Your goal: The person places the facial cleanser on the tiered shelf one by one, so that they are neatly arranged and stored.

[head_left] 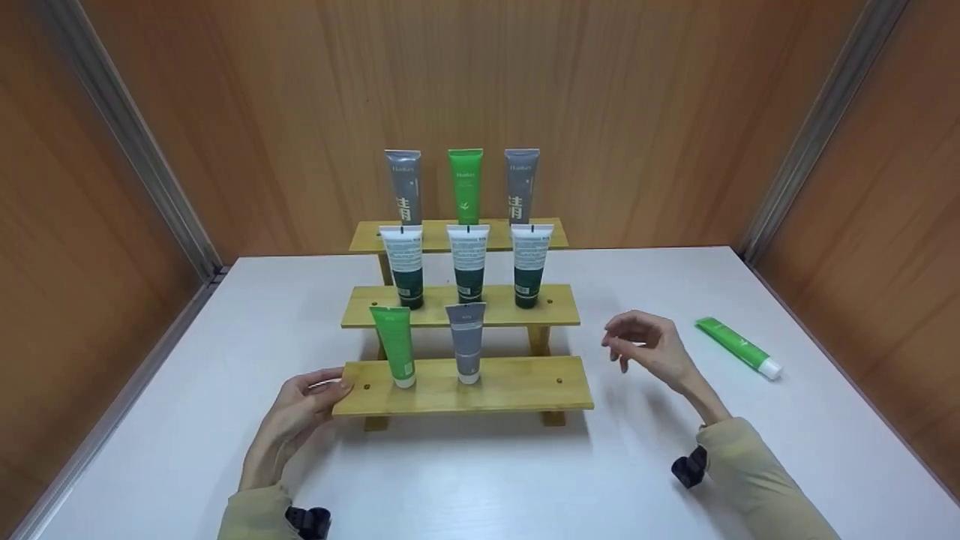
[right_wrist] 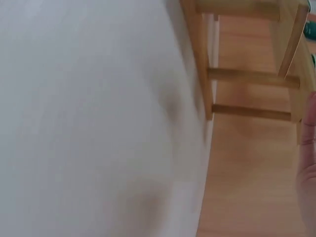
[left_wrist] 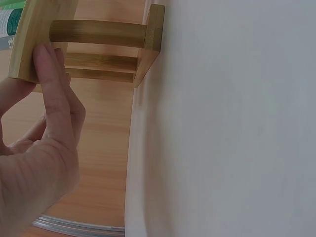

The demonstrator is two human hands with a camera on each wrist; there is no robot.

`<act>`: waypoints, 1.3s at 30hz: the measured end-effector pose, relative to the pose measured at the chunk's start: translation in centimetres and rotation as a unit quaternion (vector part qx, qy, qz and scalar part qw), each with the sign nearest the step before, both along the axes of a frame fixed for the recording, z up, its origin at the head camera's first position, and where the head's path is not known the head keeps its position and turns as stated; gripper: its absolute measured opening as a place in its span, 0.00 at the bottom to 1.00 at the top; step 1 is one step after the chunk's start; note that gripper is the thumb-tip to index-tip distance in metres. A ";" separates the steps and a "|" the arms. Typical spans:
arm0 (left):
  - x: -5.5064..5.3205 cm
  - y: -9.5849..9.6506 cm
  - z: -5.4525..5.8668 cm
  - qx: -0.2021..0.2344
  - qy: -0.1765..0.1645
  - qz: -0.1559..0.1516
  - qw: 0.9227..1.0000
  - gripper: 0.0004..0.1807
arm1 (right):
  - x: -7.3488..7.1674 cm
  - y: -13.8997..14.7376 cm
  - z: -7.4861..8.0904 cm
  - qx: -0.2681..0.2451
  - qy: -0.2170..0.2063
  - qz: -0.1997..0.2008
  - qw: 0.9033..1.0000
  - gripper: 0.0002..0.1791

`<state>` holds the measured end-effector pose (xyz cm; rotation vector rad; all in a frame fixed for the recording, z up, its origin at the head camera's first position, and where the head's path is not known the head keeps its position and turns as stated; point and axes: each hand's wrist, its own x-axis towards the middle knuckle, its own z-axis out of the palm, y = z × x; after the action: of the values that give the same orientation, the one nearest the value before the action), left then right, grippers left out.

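A three-step wooden display rack stands on the white table. My left hand grips the left end of its lowest step; in the left wrist view, fingers press against the step's underside. On that step stand a green tube at the left and a grey tube near the middle. To the right of the rack, my right hand hovers with loosely bent fingers and holds nothing. Farther right, a green tube with a white cap lies on the table, apart from that hand.
The middle step carries three white-and-dark-green tubes. Up on the top step are two grey tubes with a green tube between them. Wood-grain panels enclose the white table at the back and sides.
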<state>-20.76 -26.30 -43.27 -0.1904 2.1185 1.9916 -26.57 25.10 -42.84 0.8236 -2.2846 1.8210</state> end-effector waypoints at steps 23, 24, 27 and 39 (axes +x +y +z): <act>0.0 0.0 0.0 0.007 -0.005 0.006 1.000 0.35 | 1.2 14.1 -2.3 0.212 -0.035 -0.286 0.934 0.18; 0.0 0.0 0.0 0.007 -0.005 0.005 1.000 0.35 | 1.2 14.3 -2.3 0.224 -0.051 -0.285 0.931 0.20; 0.0 0.0 0.0 0.011 -0.004 0.003 1.000 0.35 | 1.4 14.8 -2.1 0.232 -0.098 -0.270 0.929 0.25; 0.0 0.0 -0.1 0.006 -0.004 0.002 1.000 0.35 | 1.4 15.6 -2.5 0.275 -0.143 -0.254 0.916 0.30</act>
<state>-20.78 -26.33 -43.35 -0.1996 2.1016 2.0021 -25.13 40.73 -45.34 -0.0430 -2.8869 1.1400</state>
